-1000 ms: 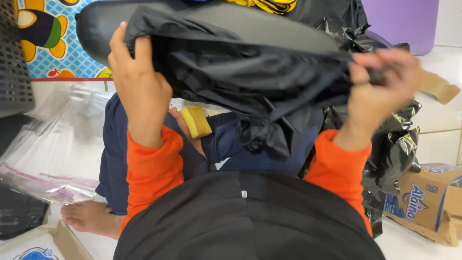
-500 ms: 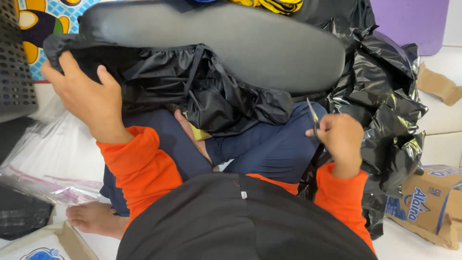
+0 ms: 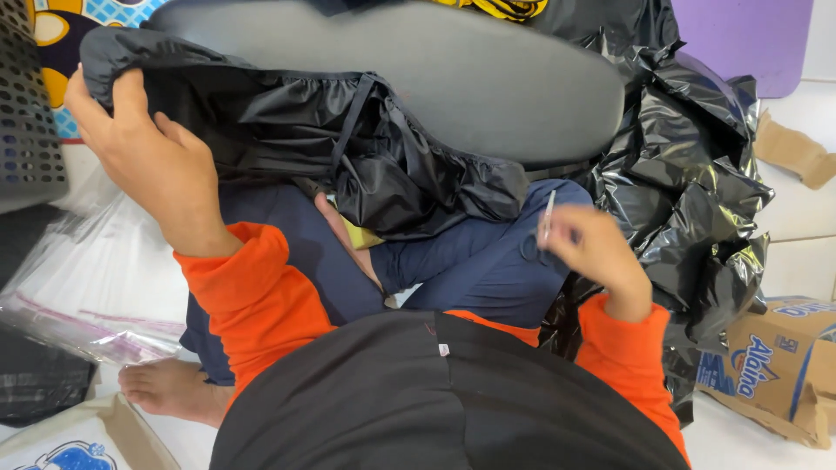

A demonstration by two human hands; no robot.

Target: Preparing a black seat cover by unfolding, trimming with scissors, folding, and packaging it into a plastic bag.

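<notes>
The left hand [image 3: 157,165] gripped the black garment's [image 3: 348,148] left end; the right hand [image 3: 601,257] pinched small scissors [image 3: 542,231] over the lap.

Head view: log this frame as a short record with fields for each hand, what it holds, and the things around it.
Left hand: grip closed on the edge of a black gathered fabric piece
Right hand: grip closed on small scissors, blades pointing up
Surface: fabric lies over a grey padded board
Right side: crumpled black plastic bag, cardboard box
Left side: clear plastic bags, black perforated basket
Posture: seated, bare foot visible
</notes>
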